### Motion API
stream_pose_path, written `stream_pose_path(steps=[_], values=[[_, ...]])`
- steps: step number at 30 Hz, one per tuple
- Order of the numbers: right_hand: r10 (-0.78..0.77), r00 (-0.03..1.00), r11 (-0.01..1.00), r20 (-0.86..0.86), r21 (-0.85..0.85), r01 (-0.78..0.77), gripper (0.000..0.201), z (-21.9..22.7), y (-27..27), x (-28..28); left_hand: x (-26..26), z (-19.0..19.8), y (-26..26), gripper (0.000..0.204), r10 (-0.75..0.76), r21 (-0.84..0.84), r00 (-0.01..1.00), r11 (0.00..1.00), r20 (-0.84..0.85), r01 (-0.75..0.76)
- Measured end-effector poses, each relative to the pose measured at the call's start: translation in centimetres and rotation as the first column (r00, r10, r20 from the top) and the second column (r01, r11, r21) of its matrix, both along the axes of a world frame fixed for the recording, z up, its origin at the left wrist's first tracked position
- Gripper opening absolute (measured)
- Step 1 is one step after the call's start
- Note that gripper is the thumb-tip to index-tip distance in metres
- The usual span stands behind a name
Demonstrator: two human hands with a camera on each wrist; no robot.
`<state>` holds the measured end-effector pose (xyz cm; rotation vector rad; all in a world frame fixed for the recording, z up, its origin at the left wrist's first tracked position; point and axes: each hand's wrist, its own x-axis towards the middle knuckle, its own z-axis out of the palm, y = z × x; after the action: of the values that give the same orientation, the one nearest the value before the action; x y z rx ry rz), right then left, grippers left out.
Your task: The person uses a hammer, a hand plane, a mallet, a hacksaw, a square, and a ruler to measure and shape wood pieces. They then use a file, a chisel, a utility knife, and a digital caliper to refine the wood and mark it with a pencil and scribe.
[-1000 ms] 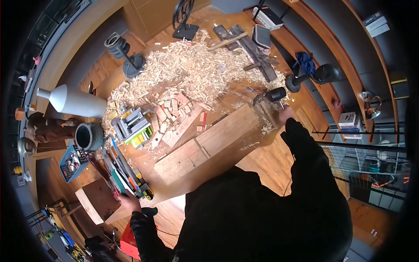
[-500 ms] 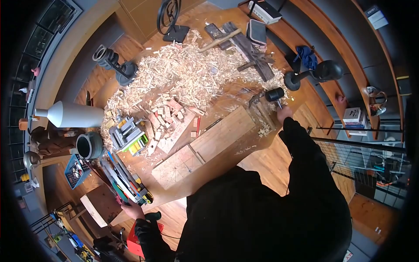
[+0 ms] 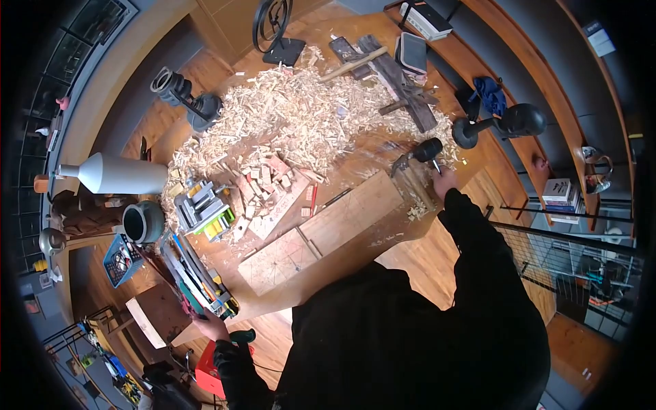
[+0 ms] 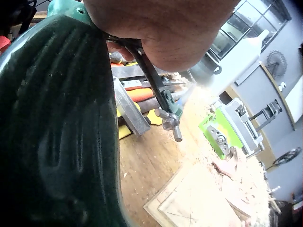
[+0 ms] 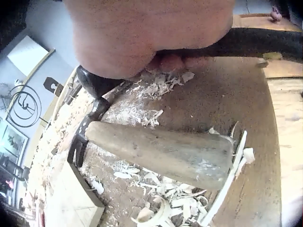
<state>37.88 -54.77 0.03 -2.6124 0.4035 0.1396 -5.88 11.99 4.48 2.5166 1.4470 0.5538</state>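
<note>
Black round-headed mallet [image 3: 428, 149] is filling the right hand [image 3: 445, 182]; dark-green ribbed tool [image 4: 59, 118], the left hand [image 3: 212, 328]. Unchanged grips are freeing neither.

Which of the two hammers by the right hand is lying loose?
The wooden-handled hammer, resting on the table among shavings; the other, a black-headed mallet, is gripped in the right hand.

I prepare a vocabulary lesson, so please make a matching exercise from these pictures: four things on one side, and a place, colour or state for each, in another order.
Things:
1. black-headed mallet
2. wood shavings
3. basket
4. bottle-shaped vessel

Places, colours, states:
A. blue
B. white
C. gripped by the right hand
D. spread in a heap across the table

Right pairs: 1-C, 2-D, 3-A, 4-B.
</note>
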Motion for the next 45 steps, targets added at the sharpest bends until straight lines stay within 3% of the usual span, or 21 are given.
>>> stream_pose_path(steps=[7, 10, 12, 13, 15, 17, 20, 22, 23, 27, 29, 33, 35, 36, 38, 41, 45], values=[[0.119, 0.992, 0.991, -0.037, 0.068, -0.117, 0.030, -2.2, -0.1, 2.7, 0.8, 0.5, -0.7, 0.049, 0.044, -0.025, 0.999, 0.999, -0.016, -0.044], [0.184, 0.983, 0.981, -0.018, -0.059, -0.185, 0.032, -3.0, 0.2, 2.8, 0.9, 1.0, -1.1, 0.049, 0.054, -0.042, 0.998, 0.998, -0.031, -0.056], [0.172, 0.974, 0.981, -0.148, 0.110, -0.157, 0.032, -2.8, 0.9, 2.6, 0.9, 1.1, -1.4, 0.050, 0.062, -0.062, 0.997, 0.996, -0.037, -0.064], [0.173, 0.974, 0.981, -0.149, 0.110, -0.157, 0.032, -2.5, 1.6, 2.4, 1.0, 1.0, -1.4, 0.046, 0.036, -0.025, 0.999, 0.999, -0.010, -0.036], [0.202, 0.979, 0.979, -0.014, -0.027, -0.202, 0.028, -1.6, 3.2, 2.1, 1.0, 1.0, -1.6, 0.043, 0.014, 0.014, 1.000, 1.000, 0.016, -0.014], [0.230, 0.973, 0.973, 0.013, -0.002, -0.230, 0.028, -1.8, 3.7, 2.0, 0.8, 1.2, -1.6, 0.036, 0.087, -0.053, 0.996, 0.995, -0.030, -0.088], [0.299, 0.952, 0.954, 0.061, 0.005, -0.299, 0.026, -3.6, 3.7, 1.8, 1.1, 1.2, -1.9, 0.033, 0.085, -0.042, 0.996, 0.996, 0.000, -0.085], [0.274, 0.962, 0.935, 0.013, 0.229, -0.270, 0.025, -4.0, 4.6, 1.2, 1.0, 1.0, -1.9, 0.033, 0.086, -0.055, 0.996, 0.995, 0.008, -0.086], [0.277, 0.961, 0.935, 0.014, 0.227, -0.272, 0.025, -3.5, 5.2, 1.2, 1.0, 1.0, -1.9, 0.034, 0.087, -0.062, 0.996, 0.994, 0.013, -0.086], [0.377, 0.925, 0.921, -0.044, 0.122, -0.369, 0.028, -3.1, 5.8, 1.7, 1.0, 0.8, -2.0, 0.034, 0.082, -0.019, 0.996, 0.996, 0.018, -0.082], [0.285, 0.958, 0.956, 0.014, 0.062, -0.285, 0.028, -2.1, 6.0, 2.1, 0.9, 0.7, -2.0, 0.034, 0.080, -0.032, 0.996, 0.996, 0.027, -0.079], [0.269, 0.963, 0.962, -0.016, -0.034, -0.269, 0.032, 0.3, 6.8, 3.1, 0.6, 0.7, -2.0, 0.034, 0.065, 0.032, 0.998, 0.997, 0.020, -0.065], [0.196, 0.958, 0.963, -0.208, -0.145, -0.229, 0.034, 4.0, 8.1, 3.7, 0.5, 0.8, -2.1, 0.035, 0.094, -0.015, 0.996, 0.996, 0.012, -0.094], [0.204, 0.958, 0.961, -0.203, -0.146, -0.236, 0.034, 3.4, 7.6, 4.2, 0.5, 0.7, -2.2, 0.035, 0.102, -0.015, 0.995, 0.995, 0.017, -0.102], [0.263, 0.960, 0.961, 0.098, -0.112, -0.252, 0.035, 1.9, 5.9, 5.2, -0.1, 0.4, -2.1, 0.036, 0.100, -0.015, 0.995, 0.995, -0.001, -0.100], [0.238, 0.960, 0.971, 0.146, 0.001, -0.240, 0.031, 2.5, 6.3, 6.2, -0.4, 0.3, -2.1, 0.035, 0.134, -0.078, 0.991, 0.988, 0.014, -0.133], [0.348, 0.917, 0.937, 0.192, -0.102, -0.334, 0.033, 5.1, 9.5, 6.5, -0.1, 0.6, -2.6, 0.035, 0.156, -0.056, 0.988, 0.986, -0.015, -0.156]])
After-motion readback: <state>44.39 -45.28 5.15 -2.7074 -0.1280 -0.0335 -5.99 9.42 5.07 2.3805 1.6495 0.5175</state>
